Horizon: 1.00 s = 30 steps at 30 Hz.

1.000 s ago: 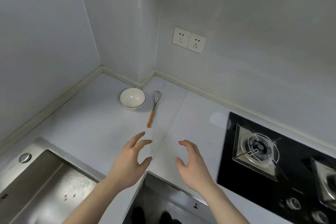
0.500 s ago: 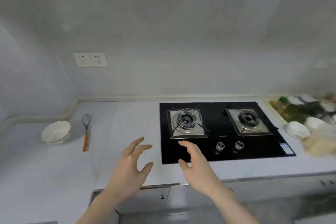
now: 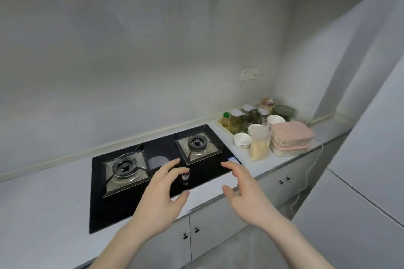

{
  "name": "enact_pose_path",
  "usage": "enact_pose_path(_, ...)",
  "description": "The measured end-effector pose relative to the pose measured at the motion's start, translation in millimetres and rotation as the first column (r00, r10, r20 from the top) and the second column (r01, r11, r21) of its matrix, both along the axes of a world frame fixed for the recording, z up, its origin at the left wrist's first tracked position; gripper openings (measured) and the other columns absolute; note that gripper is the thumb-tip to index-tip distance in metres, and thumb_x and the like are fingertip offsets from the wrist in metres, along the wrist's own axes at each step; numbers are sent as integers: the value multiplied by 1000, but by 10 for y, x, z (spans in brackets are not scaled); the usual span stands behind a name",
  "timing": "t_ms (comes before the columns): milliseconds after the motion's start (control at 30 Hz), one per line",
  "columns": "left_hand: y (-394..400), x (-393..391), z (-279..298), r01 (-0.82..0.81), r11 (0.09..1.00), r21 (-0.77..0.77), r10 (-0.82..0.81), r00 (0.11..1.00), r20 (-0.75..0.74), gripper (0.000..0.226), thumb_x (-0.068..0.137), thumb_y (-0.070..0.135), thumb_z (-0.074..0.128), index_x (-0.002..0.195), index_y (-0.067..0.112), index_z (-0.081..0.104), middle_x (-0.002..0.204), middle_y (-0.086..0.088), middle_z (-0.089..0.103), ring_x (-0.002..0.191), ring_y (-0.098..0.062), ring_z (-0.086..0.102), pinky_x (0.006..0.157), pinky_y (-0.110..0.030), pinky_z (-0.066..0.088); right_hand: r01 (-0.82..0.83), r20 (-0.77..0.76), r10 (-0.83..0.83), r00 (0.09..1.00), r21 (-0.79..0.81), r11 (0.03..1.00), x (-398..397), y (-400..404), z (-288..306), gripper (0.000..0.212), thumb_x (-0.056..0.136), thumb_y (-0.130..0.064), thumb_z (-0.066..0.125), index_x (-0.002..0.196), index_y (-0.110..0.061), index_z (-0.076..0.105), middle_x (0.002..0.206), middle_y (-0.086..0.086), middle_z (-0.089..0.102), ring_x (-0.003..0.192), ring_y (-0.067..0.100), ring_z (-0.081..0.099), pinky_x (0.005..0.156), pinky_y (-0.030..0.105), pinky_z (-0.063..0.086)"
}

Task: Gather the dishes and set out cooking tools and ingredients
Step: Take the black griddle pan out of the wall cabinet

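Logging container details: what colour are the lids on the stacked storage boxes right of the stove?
Pale pink lids on clear boxes, seen in the head view.

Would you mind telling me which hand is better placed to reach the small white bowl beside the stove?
The right hand: it hovers open nearer the white bowl; the left hand is over the stove.

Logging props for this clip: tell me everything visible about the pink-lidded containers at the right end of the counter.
The pink-lidded containers look like two shallow rounded-rectangle boxes stacked one on the other, each with a clear, plastic-looking body and a soft pink lid, both closed. Contents are too blurred to tell. The stack sits level on the white counter near its front edge, right of the clear bag of pale grains, which seems to lean against it. A white bowl stands just behind. Neither hand touches it.
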<state>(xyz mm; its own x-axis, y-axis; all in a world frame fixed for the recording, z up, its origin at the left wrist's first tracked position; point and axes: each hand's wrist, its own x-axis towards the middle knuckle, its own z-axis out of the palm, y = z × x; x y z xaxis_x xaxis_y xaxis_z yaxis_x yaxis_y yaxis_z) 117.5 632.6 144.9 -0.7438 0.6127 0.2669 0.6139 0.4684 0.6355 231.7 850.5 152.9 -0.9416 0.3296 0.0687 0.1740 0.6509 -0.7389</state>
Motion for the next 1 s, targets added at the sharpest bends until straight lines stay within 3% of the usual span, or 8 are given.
enact_pose_path(100, 533, 31, 231, 91, 996, -16, -92, 994, -51, 46, 91, 37, 67, 132, 49, 49, 152, 36, 24, 141, 4, 32, 110, -26, 38, 68, -40, -68, 997, -9, 998, 191, 436, 189, 53, 100, -24, 57, 144, -44, 37, 138, -25, 35, 103, -13, 45, 100, 18, 37)
enact_pose_path(167, 891, 19, 371, 154, 988, -33, -156, 984, -86, 46, 91, 37, 67, 132, 49, 49, 152, 36, 24, 142, 4, 30, 114, -29, 36, 109, -81, -111, 991, -19, 994, 286, 724, 288, 52, 99, -24, 57, 143, -44, 37, 137, -26, 36, 111, -16, 41, 97, 13, 34)
enact_pose_path(267, 1310, -64, 564, 217, 976, -19, -217, 966, -142, 48, 90, 36, 69, 132, 49, 50, 151, 37, 26, 140, 5, 34, 116, -28, 35, 151, -134, -147, 980, 24, 988, 301, 1092, 435, 52, 99, -24, 58, 143, -41, 37, 144, -25, 37, 127, -7, 37, 106, 20, 37)
enact_pose_path(400, 1857, -236, 828, 268, 963, -9, -264, 943, -203, 49, 90, 34, 69, 132, 49, 49, 151, 38, 24, 141, 7, 31, 114, -24, 33, 197, -200, -179, 963, 72, 978, 224, 1577, 681, 53, 97, -24, 59, 143, -41, 38, 145, -25, 38, 133, -2, 38, 113, 25, 35)
enact_pose_path(600, 2542, -548, 1350, 313, 949, 48, -285, 911, -296, 47, 91, 37, 68, 127, 57, 48, 149, 43, 21, 138, 16, 26, 109, -24, 32, 225, -253, -188, 949, 126, 966, -20, 2233, 1171, 53, 99, -27, 57, 140, -51, 34, 144, -34, 35, 133, -10, 35, 112, 21, 32)
enact_pose_path(933, 3576, -805, 2128, 407, 913, -3, -355, 792, -497, 45, 91, 41, 66, 131, 51, 47, 150, 41, 18, 139, 16, 21, 105, -15, 25, 323, -419, -244, 875, 128, 938, -239, 3229, 1724, 50, 98, -28, 58, 137, -53, 39, 138, -40, 36, 130, -15, 37, 106, 19, 37)
enact_pose_path(1000, 3730, -804, 2274, 401, 916, -7, -342, 770, -539, 47, 91, 41, 67, 132, 51, 47, 151, 41, 17, 139, 15, 21, 106, -17, 27, 321, -456, -239, 857, 110, 941, -278, 3461, 1852, 48, 99, -29, 57, 134, -56, 39, 137, -42, 35, 128, -18, 36, 100, 12, 36)
